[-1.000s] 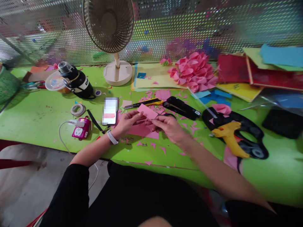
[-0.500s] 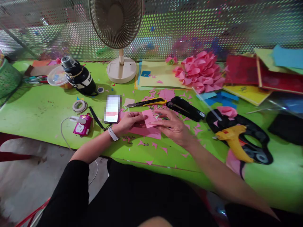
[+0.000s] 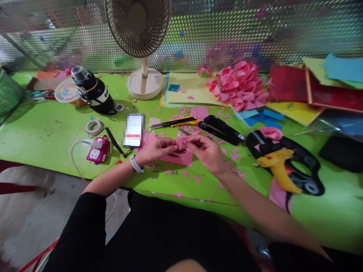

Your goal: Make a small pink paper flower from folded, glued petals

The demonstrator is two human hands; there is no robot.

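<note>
Between my two hands is a small piece of pink paper [image 3: 180, 143], bent over on itself. My left hand [image 3: 159, 148] pinches its left side, and my right hand [image 3: 206, 151] grips the right side with thumb and fingers. Larger pink sheets [image 3: 181, 158] lie flat on the table under my hands. Just beyond the fingers, the tip of a metal blade [image 3: 184, 131] shows, perhaps scissors; the rest is covered. A yellow and black utility knife [image 3: 176, 122] and a black stapler [image 3: 221, 130] rest behind my hands. Pink paper scraps [image 3: 196, 180] are scattered around.
A phone [image 3: 134, 130], a tape roll [image 3: 94, 127], a pink power adapter [image 3: 98, 150] and a black bottle [image 3: 95, 92] stand or lie left. A fan [image 3: 144, 84] is at the back. Rightward are pink paper petals [image 3: 241, 85] and a yellow glue gun [image 3: 279, 166].
The pink paper was held nearly flat and is now curled over between the fingers. My right hand has moved down and left, closing on it.
</note>
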